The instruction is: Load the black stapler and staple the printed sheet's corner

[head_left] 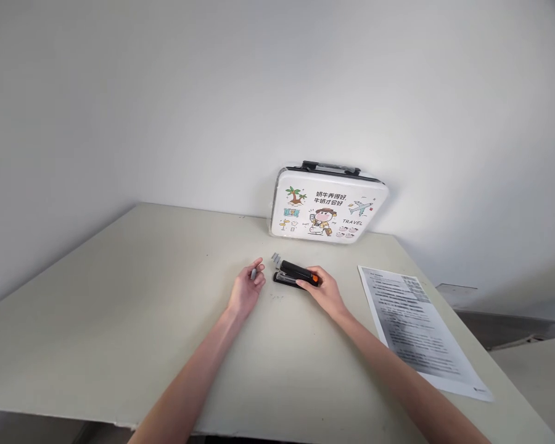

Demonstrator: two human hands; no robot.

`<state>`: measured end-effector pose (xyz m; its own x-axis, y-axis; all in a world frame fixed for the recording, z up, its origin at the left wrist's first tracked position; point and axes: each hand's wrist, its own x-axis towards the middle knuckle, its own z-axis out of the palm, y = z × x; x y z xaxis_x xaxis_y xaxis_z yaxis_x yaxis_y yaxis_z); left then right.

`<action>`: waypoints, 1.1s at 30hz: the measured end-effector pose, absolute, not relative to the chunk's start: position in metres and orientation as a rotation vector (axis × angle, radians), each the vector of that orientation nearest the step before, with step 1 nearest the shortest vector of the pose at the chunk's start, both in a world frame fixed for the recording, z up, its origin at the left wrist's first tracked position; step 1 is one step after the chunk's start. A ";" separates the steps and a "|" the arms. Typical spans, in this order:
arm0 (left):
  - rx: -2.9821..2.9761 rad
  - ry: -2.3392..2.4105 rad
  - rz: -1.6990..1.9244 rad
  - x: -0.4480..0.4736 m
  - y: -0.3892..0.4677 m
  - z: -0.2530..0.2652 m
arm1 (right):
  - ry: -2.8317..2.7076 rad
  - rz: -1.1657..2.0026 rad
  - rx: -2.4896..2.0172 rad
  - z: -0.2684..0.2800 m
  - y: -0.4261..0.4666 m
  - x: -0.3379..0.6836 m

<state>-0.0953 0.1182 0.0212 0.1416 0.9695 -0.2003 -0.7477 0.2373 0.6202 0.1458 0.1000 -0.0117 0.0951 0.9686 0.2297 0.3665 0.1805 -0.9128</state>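
My right hand (326, 293) is closed around the rear end of a black stapler (296, 271) with an orange part near its back. The stapler's jaws are parted, its front pointing left. To its left, my left hand (246, 288) is turned palm up with fingers curled, holding a small grey strip of staples (253, 273). Several more grey staple strips (276, 259) lie on the table just beyond the stapler's front end. A few tiny loose staples (277, 297) are scattered in front of the stapler.
A white case (305, 228) with cartoon prints and a black handle leans against the wall (189, 111) behind the stapler. On the right, a printed sheet of paper (411, 320) lies near the edge of the pale table (120, 320).
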 end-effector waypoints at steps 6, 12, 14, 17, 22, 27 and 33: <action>0.434 0.551 1.275 -0.100 0.117 0.027 | -1.534 0.687 -1.313 -0.011 0.124 0.109; 0.482 0.507 1.218 -0.093 0.111 0.030 | -1.515 0.461 -1.280 0.000 0.126 0.097; 0.492 0.505 1.194 -0.089 0.108 0.030 | -1.470 0.369 -1.261 0.011 0.113 0.098; 0.518 0.492 1.140 -0.080 0.102 0.032 | -1.568 0.228 -1.181 0.031 0.086 0.099; 0.591 0.456 1.018 -0.064 0.086 0.033 | -1.881 0.057 -1.192 0.046 0.055 0.095; 0.615 0.458 0.862 -0.056 0.077 0.026 | -1.952 0.028 -1.316 0.034 0.042 0.097; 0.724 0.475 0.739 -0.041 0.073 0.016 | -1.929 0.023 -1.328 0.031 0.025 0.119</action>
<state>-0.0413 0.0725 0.0162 0.6543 0.7433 -0.1389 -0.4350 0.5202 0.7349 0.1192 0.0252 0.0305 -0.1515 0.7997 0.5810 0.7855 0.4542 -0.4203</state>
